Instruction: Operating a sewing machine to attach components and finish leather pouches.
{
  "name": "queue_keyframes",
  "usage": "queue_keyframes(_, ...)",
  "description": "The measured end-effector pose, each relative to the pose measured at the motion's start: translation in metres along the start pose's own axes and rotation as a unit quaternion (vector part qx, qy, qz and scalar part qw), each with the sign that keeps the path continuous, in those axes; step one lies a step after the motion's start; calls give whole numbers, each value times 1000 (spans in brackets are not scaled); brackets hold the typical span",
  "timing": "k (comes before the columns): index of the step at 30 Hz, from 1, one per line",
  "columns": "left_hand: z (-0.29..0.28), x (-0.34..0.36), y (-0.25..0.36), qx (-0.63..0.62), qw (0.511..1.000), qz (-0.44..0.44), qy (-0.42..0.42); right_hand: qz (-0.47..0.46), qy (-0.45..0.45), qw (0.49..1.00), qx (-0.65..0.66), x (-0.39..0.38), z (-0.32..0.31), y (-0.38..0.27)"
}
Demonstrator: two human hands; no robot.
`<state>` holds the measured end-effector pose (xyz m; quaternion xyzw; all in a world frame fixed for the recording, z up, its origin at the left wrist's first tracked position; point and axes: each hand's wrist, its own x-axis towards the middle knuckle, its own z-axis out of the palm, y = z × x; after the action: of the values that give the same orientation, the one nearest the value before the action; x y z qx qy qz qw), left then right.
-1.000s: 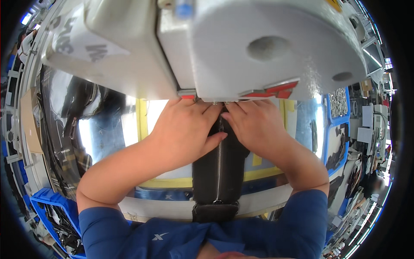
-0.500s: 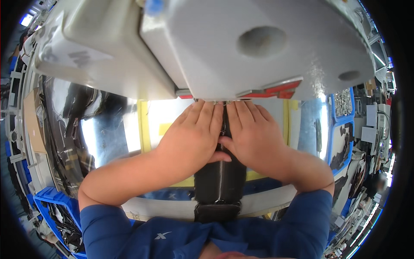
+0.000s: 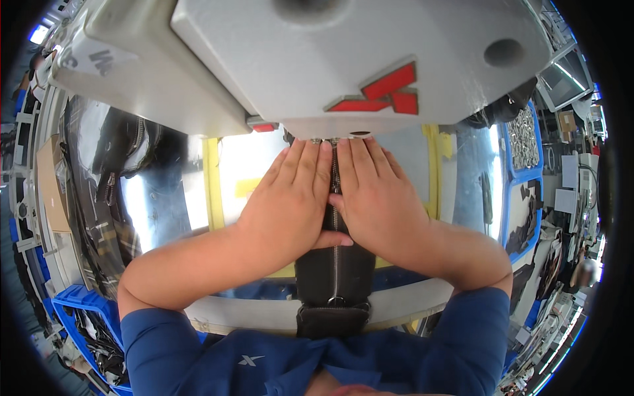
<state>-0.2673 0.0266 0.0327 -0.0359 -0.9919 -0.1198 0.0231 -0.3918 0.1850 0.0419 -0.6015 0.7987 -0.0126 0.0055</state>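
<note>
A long black piece with a metal zipper (image 3: 335,274) runs up the middle toward the machine head. My left hand (image 3: 285,198) lies flat on its left side, fingers stretched forward, thumb reaching across the zipper. On the right side my right hand (image 3: 378,191) rests flat too, with its thumb tip beside the zipper teeth. Both sets of fingertips reach the lower edge of a big light-grey sewing machine head (image 3: 456,66) with red marks. The head hides the needle area. At the near end, a black flap with a metal ring (image 3: 332,321) hangs over the table edge.
Yellow tape strips (image 3: 212,185) border the bright work plate. Black pieces with zippers (image 3: 109,158) lie at the left. Blue bins stand around: one with metal parts (image 3: 523,142) at right, another with dark pieces (image 3: 99,343) at lower left. A cardboard piece (image 3: 54,185) stands far left.
The machine head shows higher in the picture, with more of its red marks visible. My hands stay flat on the black piece, their fingertips slightly farther up and left in view.
</note>
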Motion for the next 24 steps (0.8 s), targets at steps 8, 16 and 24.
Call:
queue_keyframes(8, -13, 7, -6, -7, 1000, 13, 4, -18, 45, 998, 32, 6, -6, 8)
queue_keyframes(16, -9, 15, -13, -36, 997, 33, 60, -11, 46, 998, 40, 7, -11, 10)
queue_keyframes(24, -11, 15, -13, -39, 998, 25, 45, -9, 40, 999, 33, 9, -14, 8)
